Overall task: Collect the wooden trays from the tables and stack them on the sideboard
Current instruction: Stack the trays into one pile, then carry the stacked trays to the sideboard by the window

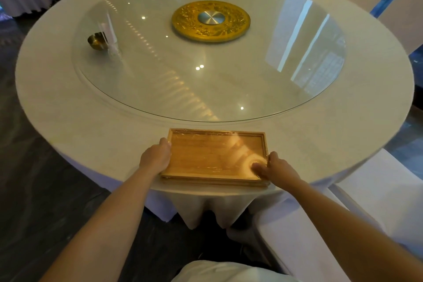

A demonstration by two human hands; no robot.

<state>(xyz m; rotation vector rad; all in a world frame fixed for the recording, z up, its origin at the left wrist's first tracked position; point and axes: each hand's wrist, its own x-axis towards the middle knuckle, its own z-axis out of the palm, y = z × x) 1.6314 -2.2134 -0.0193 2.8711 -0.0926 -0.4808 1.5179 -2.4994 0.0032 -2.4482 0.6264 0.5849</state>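
A rectangular wooden tray (pixel 212 155) covered in clear film lies at the near edge of a round table (pixel 68 110) with a white cloth. Under it a second wooden edge shows, so it looks like a short stack. My left hand (pixel 156 157) grips the tray's left rim, fingers curled over the edge. At the right near corner my right hand (pixel 275 167) holds the tray, with the thumb pressed on its inner surface. The tray rests flat on the cloth.
A large glass turntable (pixel 251 80) with a gold centre disc (pixel 210 20) fills the table's middle. A small brass bowl (pixel 97 41) and a clear glass holder (pixel 112 39) stand on its left. White-covered chairs (pixel 377 190) stand at the right and behind the table. Dark floor lies to the left.
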